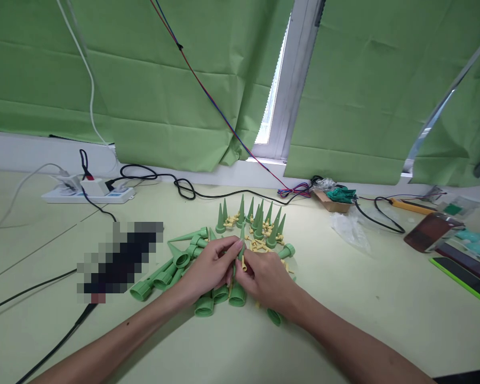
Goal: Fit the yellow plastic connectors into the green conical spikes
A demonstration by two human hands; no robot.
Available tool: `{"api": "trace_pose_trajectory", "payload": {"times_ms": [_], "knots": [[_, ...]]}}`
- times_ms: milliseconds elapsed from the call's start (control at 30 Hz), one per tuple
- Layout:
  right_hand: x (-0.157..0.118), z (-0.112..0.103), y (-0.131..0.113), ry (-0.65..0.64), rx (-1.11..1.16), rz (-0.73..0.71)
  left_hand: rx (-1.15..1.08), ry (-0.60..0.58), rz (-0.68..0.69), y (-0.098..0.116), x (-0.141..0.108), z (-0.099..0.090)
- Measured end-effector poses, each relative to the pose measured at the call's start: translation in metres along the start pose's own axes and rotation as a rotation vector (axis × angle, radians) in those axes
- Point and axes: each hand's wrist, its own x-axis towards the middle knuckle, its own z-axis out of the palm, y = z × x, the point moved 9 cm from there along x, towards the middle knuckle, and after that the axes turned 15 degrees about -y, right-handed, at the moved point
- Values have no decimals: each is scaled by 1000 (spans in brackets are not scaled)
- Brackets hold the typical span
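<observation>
The big table [356, 330] is holding up many green cones [204, 305], lying near and standing far. Over the middle, the left hand [213, 265] is pinching one green cone [241, 253], and the right hand [267, 274] is holding a small yellow piece [244, 264] just beside it. Keeping the cone still and lining up the piece straight is probably working best.

Bare left forearm [144, 320] comes in from 7 o'clock, aimed at 2; bare right forearm [340, 333] from 5 o'clock, aimed at 10. Both hands close together just below frame centre, left hand [213, 262] at 7 o'clock, right hand [270, 274] at 5. Fingers curled on both, thumbs bent inward in pinch grips.
</observation>
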Motion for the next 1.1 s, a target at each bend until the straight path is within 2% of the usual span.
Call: {"api": "trace_pose_trajectory", "payload": {"times_ms": [133,200,333,433,600,700,867,1100], "knots": [[1,-3,3,-18,38,-9,48,9,-13,2,-1,-2],[1,-7,5,-20,61,-11,127,87,-8,8,-3,-12],[-1,-12,1,-58,69,-60,355,347,75,31,-13,-41],[-2,-5,-11,-144,47,-173,411,408,69,31,-16,-49],[-5,11,-16,-281,51,-259,450,359,16,23,-14,-43],[-4,14,-10,-314,45,-249,499,312,28,25,-13,-36],[-1,16,1,-380,41,-221,606,316,15,27,-14,-35],[1,11,14,-377,30,-169,706,257,-10,24,-9,-29]]}}
